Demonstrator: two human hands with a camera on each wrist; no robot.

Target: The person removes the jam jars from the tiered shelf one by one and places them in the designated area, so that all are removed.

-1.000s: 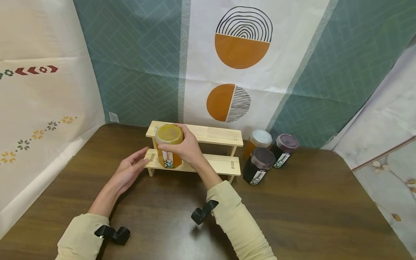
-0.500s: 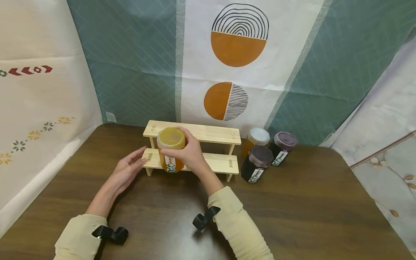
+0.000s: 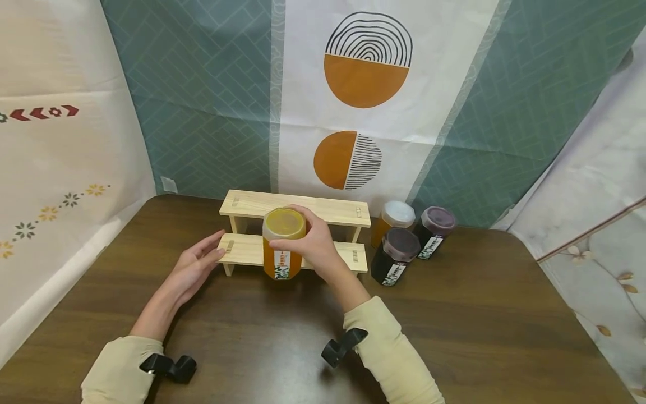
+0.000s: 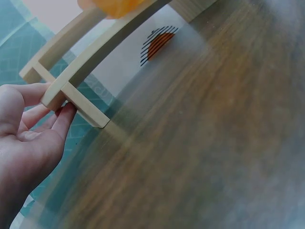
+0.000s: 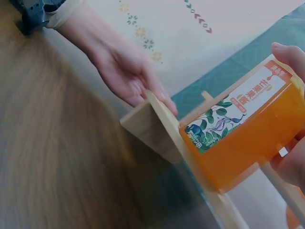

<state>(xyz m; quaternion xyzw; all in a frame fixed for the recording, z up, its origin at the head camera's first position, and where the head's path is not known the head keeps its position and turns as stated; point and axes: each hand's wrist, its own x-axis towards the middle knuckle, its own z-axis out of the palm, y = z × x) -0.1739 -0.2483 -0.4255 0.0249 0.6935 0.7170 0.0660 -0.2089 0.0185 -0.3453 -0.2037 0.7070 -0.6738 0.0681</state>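
My right hand (image 3: 323, 247) grips a hexagonal jar (image 3: 272, 255) of orange jam with a yellowish lid. The jar is upright, in front of the lower tier of a two-tier wooden shelf (image 3: 323, 207); its base overlaps that tier's front edge in the head view. Whether it touches the wood I cannot tell. In the right wrist view, the jar's printed label (image 5: 243, 105) faces the camera. With thumb and fingers, my left hand (image 3: 189, 272) pinches the lower tier's left end. The left wrist view shows the fingers (image 4: 64, 121) beneath that board (image 4: 90, 59).
Right of the shelf stand two dark jars (image 3: 390, 261) (image 3: 429, 238) and another orange jar (image 3: 383, 227) with a whitish lid. Patterned cloth hangs behind the brown table (image 3: 454, 331) and along both sides.
My right hand has carried the orange jar rightward and toward me, off its place over the lower tier's left part. My left hand keeps its hold on the shelf end.
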